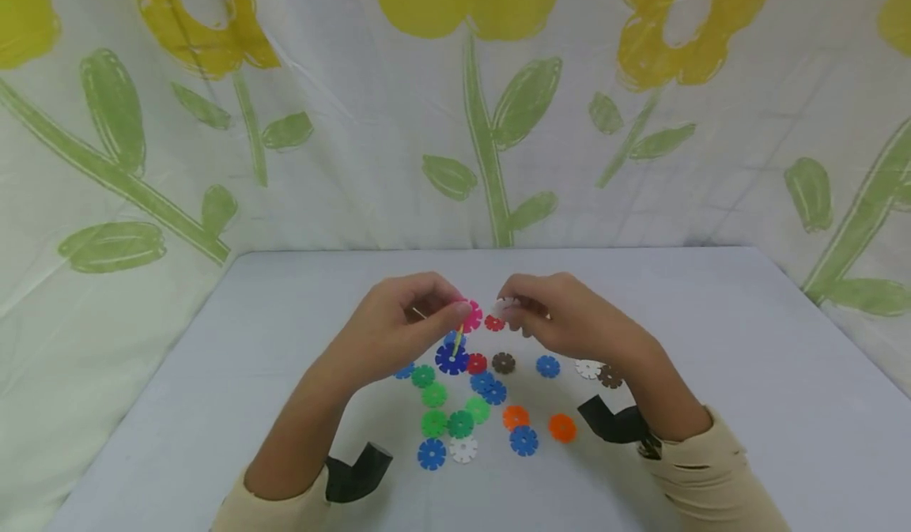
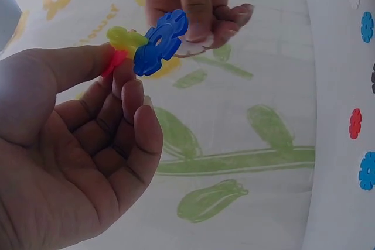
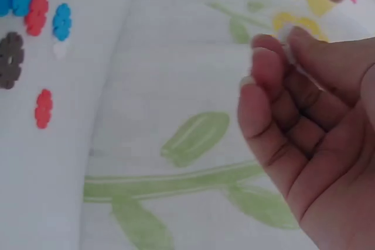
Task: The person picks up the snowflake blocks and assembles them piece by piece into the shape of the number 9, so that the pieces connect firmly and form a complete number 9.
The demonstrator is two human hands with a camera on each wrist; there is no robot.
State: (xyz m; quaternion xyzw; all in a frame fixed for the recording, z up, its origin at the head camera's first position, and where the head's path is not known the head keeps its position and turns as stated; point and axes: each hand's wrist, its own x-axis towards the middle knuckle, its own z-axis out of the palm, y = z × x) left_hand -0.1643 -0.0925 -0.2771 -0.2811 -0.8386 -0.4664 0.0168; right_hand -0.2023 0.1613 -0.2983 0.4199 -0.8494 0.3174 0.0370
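And here we are, the left hand (image 1: 406, 326) up over the table (image 1: 213, 374), thumb and forefinger pinching a pink disc (image 1: 473, 315), its rim cut into little notched petals. Running on from it is a yellow disc (image 1: 459, 341), turned edge-on to the head view, then a dark blue disc (image 2: 161, 42), smooth and plastic-looking with a small hole through the middle; the three hang together as one piece. Opposite, the right hand (image 1: 572, 315) has a white disc (image 1: 507, 304) clamped between thumb and fingertips, just beside the pink one, a slim gap between them. Below, more thin flower-shaped rounds lie flat on that smooth, pale surface: a brown disc (image 1: 504, 363) with a red disc (image 1: 477, 364) near it, greens such as the bright green disc (image 1: 434, 394) over to the left, and, towards the front, a blue disc (image 1: 523, 440) lapping over an orange disc (image 1: 515, 417). Behind it all hangs a softly rippled cloth (image 1: 342, 160), patterned with broad yellow blooms and chalky-edged green leaves. Bunched beige sleeves (image 1: 712, 469) wrinkle around the forearms.
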